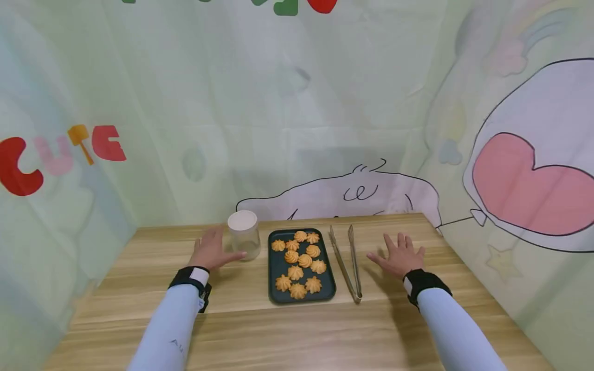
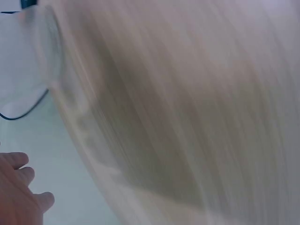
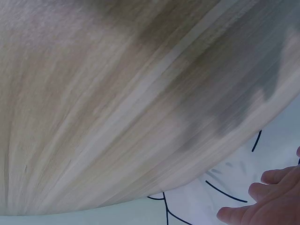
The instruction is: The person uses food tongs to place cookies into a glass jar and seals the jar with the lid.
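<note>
Over the left part of the table, my left hand [image 1: 210, 251] reaches forward with the thumb spread out, its thumb tip overlapping a clear jar [image 1: 246, 243] with a white lid in the head view. The jar stands upright just right of that hand. My right hand [image 1: 400, 256] has its fingers spread and holds nothing; a pair of metal tongs [image 1: 345, 265] lies to its left, arms apart and tips pointing away from me. Between jar and tongs is a dark tray [image 1: 275, 291] bearing several swirled cookies [image 1: 304, 260]. Each wrist view catches fingers [image 2: 35, 199] [image 3: 267, 192] at a lower corner.
The wooden table [image 1: 297, 335] has its far edge against a pale printed curtain [image 1: 297, 103], which also hangs along both sides. Wrist bands with cameras [image 1: 190, 278] sit on both forearms.
</note>
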